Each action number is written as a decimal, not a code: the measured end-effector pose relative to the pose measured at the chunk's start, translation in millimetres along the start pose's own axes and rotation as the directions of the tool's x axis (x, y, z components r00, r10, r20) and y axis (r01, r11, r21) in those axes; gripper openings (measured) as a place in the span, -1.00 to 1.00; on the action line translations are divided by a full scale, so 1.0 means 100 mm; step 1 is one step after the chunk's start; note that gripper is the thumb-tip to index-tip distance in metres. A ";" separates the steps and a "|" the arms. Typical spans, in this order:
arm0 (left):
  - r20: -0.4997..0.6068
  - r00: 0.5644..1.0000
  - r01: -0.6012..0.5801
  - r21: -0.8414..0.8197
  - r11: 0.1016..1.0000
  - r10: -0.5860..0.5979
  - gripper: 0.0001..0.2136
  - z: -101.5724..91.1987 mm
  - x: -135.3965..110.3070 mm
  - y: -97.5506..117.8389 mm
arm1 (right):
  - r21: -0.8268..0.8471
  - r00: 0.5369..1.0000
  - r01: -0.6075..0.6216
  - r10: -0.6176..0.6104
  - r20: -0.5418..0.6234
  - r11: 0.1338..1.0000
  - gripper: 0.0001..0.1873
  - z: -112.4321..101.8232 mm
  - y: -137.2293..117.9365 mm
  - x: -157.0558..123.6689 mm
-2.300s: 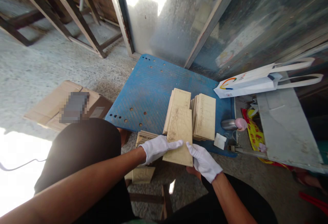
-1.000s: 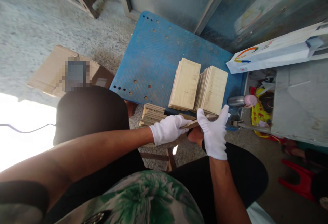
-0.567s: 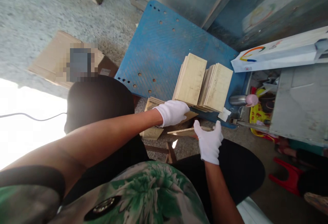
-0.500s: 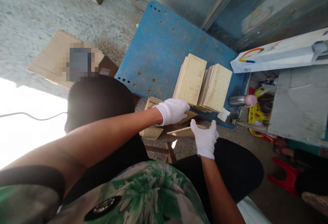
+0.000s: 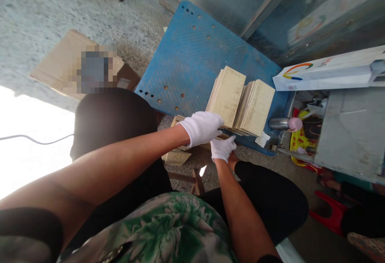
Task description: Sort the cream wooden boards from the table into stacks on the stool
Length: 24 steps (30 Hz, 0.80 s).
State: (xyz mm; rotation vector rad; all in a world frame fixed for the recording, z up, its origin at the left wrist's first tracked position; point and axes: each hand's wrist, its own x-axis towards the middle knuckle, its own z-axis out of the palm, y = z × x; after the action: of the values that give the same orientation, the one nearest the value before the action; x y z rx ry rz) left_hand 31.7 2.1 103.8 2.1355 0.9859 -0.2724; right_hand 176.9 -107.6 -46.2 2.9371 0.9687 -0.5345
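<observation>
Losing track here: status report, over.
Left grip and right grip close together, holds unclear. Two board stacks on blue platform. Left grip covers corner of left stack.

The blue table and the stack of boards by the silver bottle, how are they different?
The blue table is much bigger than the stack of boards resting on it. The blue table has little holes near its corners, but no holes show on the stack of boards, which is pale cream. The blue table has rounded corners; the stack of boards has sharp ones. Both look flat on top.
</observation>
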 end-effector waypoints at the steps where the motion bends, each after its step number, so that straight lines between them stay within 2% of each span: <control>1: 0.001 1.000 0.006 0.000 1.000 -0.006 -0.68 -0.01 0.00 0.00 | -0.011 1.000 -0.006 0.006 -0.002 1.000 0.25 0.03 0.00 0.03; 11: 0.038 0.999 0.022 0.028 0.999 -0.023 -0.67 0.07 0.07 -0.02 | -0.044 0.999 -0.034 0.034 -0.007 0.998 0.15 0.18 0.02 0.17; 18: 0.068 0.996 0.048 0.041 0.998 -0.050 -0.68 0.10 0.09 -0.01 | -0.054 0.998 -0.015 0.018 0.056 0.998 0.15 0.09 -0.07 0.12; 24: 0.092 0.995 0.038 0.023 0.999 -0.040 -0.66 0.11 0.12 -0.03 | -0.089 0.994 -0.035 0.043 0.097 0.995 0.24 0.01 -0.09 0.18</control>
State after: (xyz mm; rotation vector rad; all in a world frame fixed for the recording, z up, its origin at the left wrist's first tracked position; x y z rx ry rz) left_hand 38.7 2.4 89.2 2.1052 0.9757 -0.3990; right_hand 185.0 -90.4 -52.4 2.8168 0.8986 -0.6129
